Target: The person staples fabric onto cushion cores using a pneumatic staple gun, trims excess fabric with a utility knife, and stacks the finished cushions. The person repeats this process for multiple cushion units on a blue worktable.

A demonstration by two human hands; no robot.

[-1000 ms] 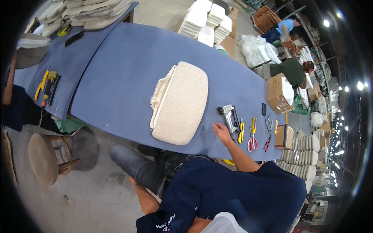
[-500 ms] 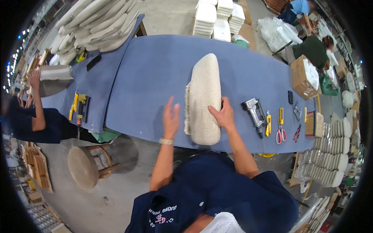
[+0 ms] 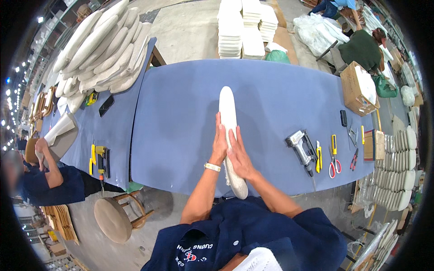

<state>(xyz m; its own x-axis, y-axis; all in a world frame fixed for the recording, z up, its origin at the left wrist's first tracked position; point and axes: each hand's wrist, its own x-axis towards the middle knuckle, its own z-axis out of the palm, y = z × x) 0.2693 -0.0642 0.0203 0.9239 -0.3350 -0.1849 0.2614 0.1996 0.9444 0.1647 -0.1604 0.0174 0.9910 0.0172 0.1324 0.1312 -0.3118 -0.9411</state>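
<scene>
With fingers extended flat, the left hand (image 3: 219,143) and right hand (image 3: 241,157) are bracing the edge-up cushion (image 3: 228,105), so any uneven pressure would be risking a topple onto the table (image 3: 176,122).

I observe a pale cushion (image 3: 228,106) standing narrow side up on the blue table (image 3: 176,113), its near end reaching the table's edge. I find the left hand (image 3: 219,144) and right hand (image 3: 239,158) touching its respective sides, fingers extended. Right of the cushion, in order, I record a silver staple gun (image 3: 298,145), a yellow cutter (image 3: 318,158), red-handled scissors (image 3: 335,161) and red-and-black pliers (image 3: 354,160). Left of the cushion: heaped pale pads (image 3: 104,49), farther off; a round stool (image 3: 113,220), nearer me.
</scene>
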